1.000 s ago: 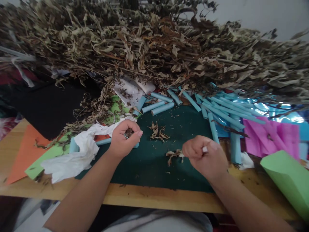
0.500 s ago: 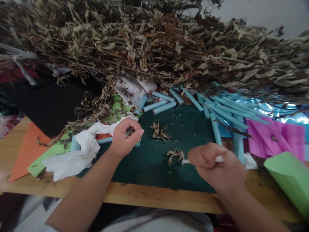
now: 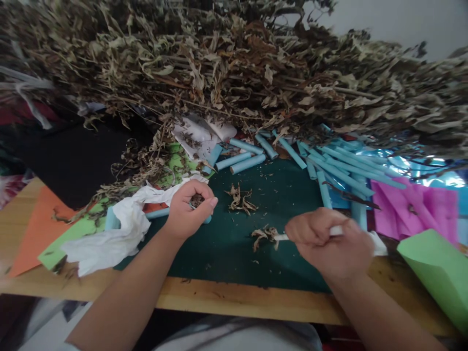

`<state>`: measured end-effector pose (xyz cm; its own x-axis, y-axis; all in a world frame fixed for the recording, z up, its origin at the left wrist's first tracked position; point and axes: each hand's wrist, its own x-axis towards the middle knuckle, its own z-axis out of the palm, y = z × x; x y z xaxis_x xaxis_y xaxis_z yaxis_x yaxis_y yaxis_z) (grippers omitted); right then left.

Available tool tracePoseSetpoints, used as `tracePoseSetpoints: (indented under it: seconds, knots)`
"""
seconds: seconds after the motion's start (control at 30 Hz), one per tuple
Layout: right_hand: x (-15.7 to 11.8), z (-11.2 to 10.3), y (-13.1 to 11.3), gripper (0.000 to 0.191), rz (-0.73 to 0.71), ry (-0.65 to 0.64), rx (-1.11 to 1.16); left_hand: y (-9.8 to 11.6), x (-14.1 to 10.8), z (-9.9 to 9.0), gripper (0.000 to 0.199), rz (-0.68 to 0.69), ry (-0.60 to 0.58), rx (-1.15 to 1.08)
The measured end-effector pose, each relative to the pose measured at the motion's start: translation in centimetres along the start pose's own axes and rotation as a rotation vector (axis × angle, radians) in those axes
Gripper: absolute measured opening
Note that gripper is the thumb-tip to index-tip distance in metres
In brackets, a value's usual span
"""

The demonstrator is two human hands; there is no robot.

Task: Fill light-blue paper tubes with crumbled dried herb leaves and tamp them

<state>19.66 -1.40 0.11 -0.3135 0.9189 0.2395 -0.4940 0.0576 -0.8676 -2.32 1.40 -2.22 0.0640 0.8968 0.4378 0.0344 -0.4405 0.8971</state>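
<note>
My left hand (image 3: 186, 207) is closed in a loose fist around what looks like a light blue paper tube, mostly hidden by the fingers. Crumbled dried leaves (image 3: 197, 200) show in the fist's upper opening. My right hand (image 3: 327, 241) is closed round a thin white stick (image 3: 281, 237), whose tip points left at a small clump of dried leaves (image 3: 265, 235) on the dark green mat (image 3: 226, 258). Whether tip and clump touch, I cannot tell. Another dried leaf clump (image 3: 241, 200) lies between my hands, farther back.
A big heap of dried leafy stalks (image 3: 219, 68) spans the back. Several light blue paper tubes (image 3: 343, 165) lie before it. Crumpled white tissue (image 3: 126, 229) and orange paper (image 3: 44, 229) are left; pink paper (image 3: 413, 209) and green paper (image 3: 437, 273) are right.
My right hand has risen slightly with the white stick, which tilts a little more. My left hand stays closed in nearly the same place.
</note>
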Motion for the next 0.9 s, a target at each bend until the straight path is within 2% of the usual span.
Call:
tracePoseSetpoints:
  seconds: [0.1, 0.23, 0.4, 0.63, 0.77, 0.9]
  knots:
    - [-0.3, 0.5, -0.5, 0.036, -0.044, 0.007, -0.026, 0.0, 0.0, 0.0, 0.012, -0.007, 0.003, 0.007]
    - [-0.6, 0.9, 0.3, 0.038, -0.042, -0.021, -0.092, 0.0, 0.0, 0.0, 0.012, -0.007, 0.004, 0.004]
    - [-0.3, 0.6, -0.3, 0.034, -0.083, 0.0, -0.057, 0.0, 0.0, -0.1, 0.012, -0.011, 0.004, 0.013]
    - [1.3, 0.0, 0.7, 0.038, 0.015, 0.008, 0.002, -0.1, 0.0, 0.0, 0.011, -0.003, 0.008, 0.025]
    - [1.3, 0.2, -0.6, 0.037, -0.03, 0.008, 0.008, 0.0, 0.0, 0.0, 0.012, -0.022, 0.01, 0.048]
    - [1.2, 0.1, 0.3, 0.035, -0.017, -0.001, -0.012, 0.0, 0.0, 0.0, 0.012, -0.025, 0.021, 0.039]
